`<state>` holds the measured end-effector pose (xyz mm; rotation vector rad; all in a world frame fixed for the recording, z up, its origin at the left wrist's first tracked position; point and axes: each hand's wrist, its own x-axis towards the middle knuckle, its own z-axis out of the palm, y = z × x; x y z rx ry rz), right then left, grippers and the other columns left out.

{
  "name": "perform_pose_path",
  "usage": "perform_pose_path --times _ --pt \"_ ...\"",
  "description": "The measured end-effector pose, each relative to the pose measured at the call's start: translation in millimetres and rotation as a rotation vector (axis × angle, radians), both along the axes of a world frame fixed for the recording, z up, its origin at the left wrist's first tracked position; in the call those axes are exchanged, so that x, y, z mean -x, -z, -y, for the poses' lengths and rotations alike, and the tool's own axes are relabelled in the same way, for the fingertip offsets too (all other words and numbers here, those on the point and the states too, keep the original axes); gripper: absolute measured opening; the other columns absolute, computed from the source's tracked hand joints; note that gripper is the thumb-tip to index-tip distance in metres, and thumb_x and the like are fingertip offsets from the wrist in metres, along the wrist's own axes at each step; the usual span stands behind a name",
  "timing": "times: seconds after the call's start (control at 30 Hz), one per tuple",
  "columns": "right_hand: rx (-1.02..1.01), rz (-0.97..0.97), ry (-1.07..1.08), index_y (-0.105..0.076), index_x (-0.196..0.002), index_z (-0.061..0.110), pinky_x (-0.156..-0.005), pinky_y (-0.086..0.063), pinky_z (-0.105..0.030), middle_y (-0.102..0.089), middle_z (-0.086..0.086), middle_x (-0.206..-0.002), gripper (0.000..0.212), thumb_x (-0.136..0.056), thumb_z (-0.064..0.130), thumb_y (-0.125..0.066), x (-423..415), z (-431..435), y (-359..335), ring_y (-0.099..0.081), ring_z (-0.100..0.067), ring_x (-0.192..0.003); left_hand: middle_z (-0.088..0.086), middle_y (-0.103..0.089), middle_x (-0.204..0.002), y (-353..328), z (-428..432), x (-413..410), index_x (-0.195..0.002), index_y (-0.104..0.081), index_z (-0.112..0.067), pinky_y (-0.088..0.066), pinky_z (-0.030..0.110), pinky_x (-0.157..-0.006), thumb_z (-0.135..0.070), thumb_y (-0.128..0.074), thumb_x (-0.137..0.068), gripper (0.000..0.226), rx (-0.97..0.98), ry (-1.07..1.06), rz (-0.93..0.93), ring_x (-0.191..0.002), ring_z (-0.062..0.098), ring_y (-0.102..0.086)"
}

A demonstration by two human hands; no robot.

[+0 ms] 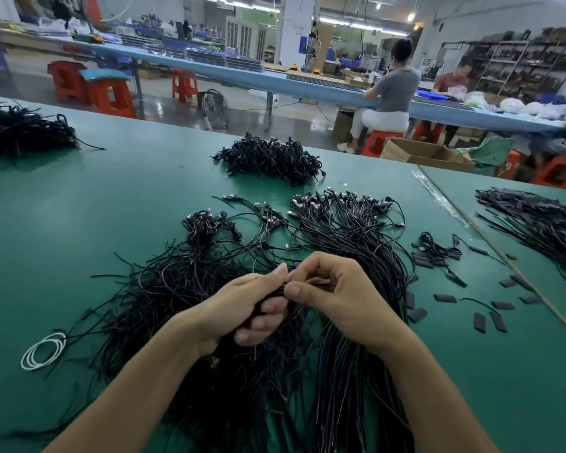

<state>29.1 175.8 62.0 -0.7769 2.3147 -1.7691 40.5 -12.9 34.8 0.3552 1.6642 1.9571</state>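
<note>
Sorting is under way above the green table [79, 223]: left hand [242, 305] curls round a bundle of black cables [224, 353], right hand [337, 295] pinches what seems one wire end [311, 283], likely to be drawn free next.

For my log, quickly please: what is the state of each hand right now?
Left hand: closed, grips a bundle of black cables.
Right hand: closed, pinches one black cable end.
</note>
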Motion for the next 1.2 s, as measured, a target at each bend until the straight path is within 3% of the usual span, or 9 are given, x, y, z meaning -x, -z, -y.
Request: perform_pose_path --times 0.17,0.33,0.43,0.6,0.7,0.83,0.97,1.07,1.2 --pt "-0.133 -0.004 -0.062 -0.063 -0.087 0.017 -0.070 -0.046 -0.018 -0.062 0.015 -0.076 0.013 -0.089 0.023 -0.074 -0.7 0.8 0.8 -0.055 -0.001 -0.072 0.002 -0.053 -0.056 4.0 4.1 -1.0 -0.058 -0.044 -0.022 -0.037 0.016 -0.039 -0.050 -0.046 -0.099 0.050 -0.071 0.062 0.018 -0.040 0.009 -0.048" --pt "-0.238 -0.082 0.048 -0.058 -0.081 0.022 -0.077 -0.052 -0.029 -0.068 0.011 -0.076 0.017 -0.090 0.022 -0.072 1.7 6.3 0.3 -0.064 -0.006 -0.076 0.000 -0.051 -0.052 7.9 -6.7 3.2 -0.049 -0.047 -0.016 -0.039 0.016 -0.048 -0.050 -0.042 -0.100 0.061 0.157 -0.216 -0.172 -0.046 0.010 -0.047" --pt "-0.225 -0.118 0.068 -0.058 -0.080 0.021 -0.074 -0.052 -0.022 -0.069 0.010 -0.076 0.018 -0.090 0.019 -0.072 0.7 9.1 -1.0 -0.065 -0.005 -0.076 0.001 -0.044 -0.053 10.0 -7.9 5.0 -0.049 -0.049 -0.015 -0.038 0.010 -0.053 -0.056 -0.044 -0.095 0.061 0.200 -0.272 -0.213 -0.050 0.008 -0.044" --pt "-0.236 -0.262 0.199 -0.059 -0.078 0.026 -0.064 -0.047 -0.014 -0.065 0.011 -0.074 0.019 -0.087 0.020 -0.075 -1.8 20.9 2.1 -0.061 -0.002 -0.071 0.011 -0.065 -0.075 5.9 -12.9 5.3 -0.102 -0.067 -0.003 -0.058 0.042 -0.070 -0.036 -0.037 -0.103 0.044 -0.079 -0.183 0.111 -0.069 0.019 -0.065" --pt "-0.192 -0.289 0.218 -0.059 -0.079 0.026 -0.058 -0.046 -0.014 -0.065 0.011 -0.073 0.019 -0.087 0.019 -0.075 -1.5 24.7 6.2 -0.062 -0.004 -0.064 0.013 -0.068 -0.071 5.2 -13.0 5.5 -0.100 -0.069 -0.006 -0.055 0.033 -0.049 -0.043 -0.029 -0.102 0.054 -0.103 -0.113 0.178 -0.056 0.022 -0.065" --pt "-0.125 -0.225 0.269 -0.062 -0.082 0.025 -0.062 -0.049 -0.014 -0.067 0.009 -0.077 0.013 -0.088 0.026 -0.074 3.4 23.4 15.3 -0.063 -0.003 -0.065 0.006 -0.056 -0.054 15.6 -14.1 9.6 -0.067 -0.068 -0.021 -0.025 0.015 -0.034 -0.049 -0.031 -0.104 0.059 0.128 -0.343 -0.018 -0.033 0.012 -0.038" --pt "-0.337 -0.040 0.338 -0.057 -0.086 0.028 -0.060 -0.041 -0.015 -0.059 0.009 -0.079 0.027 -0.096 0.052 -0.051 8.5 12.9 38.9 -0.053 0.001 -0.064 -0.006 -0.040 -0.050 31.9 -5.4 20.2 -0.076 -0.065 -0.012 -0.023 0.018 -0.035 -0.057 -0.037 -0.099 0.058 0.129 -0.561 -0.096 -0.038 0.008 -0.029" --pt "-0.739 0.014 0.181 -0.064 -0.088 0.024 -0.071 -0.055 -0.030 -0.063 0.009 -0.084 0.019 -0.094 0.042 -0.064 4.6 9.5 58.2 -0.061 -0.006 -0.074 -0.009 -0.036 -0.053 37.1 -1.7 23.0 -0.081 -0.057 -0.011 -0.024 0.018 -0.037 -0.062 -0.039 -0.089 0.054 -0.021 -0.623 -0.083 -0.043 0.006 -0.027" --pt "-0.967 -0.028 0.097 -0.067 -0.090 0.024 -0.076 -0.056 -0.034 -0.065 0.006 -0.093 0.012 -0.085 0.034 -0.072 -3.6 16.5 68.8 -0.064 -0.017 -0.085 -0.009 -0.036 -0.056 38.9 -8.4 24.8 -0.081 -0.052 -0.012 -0.032 0.020 -0.042 -0.059 -0.040 -0.090 0.049 -0.247 -0.695 -0.075 -0.047 0.007 -0.030"
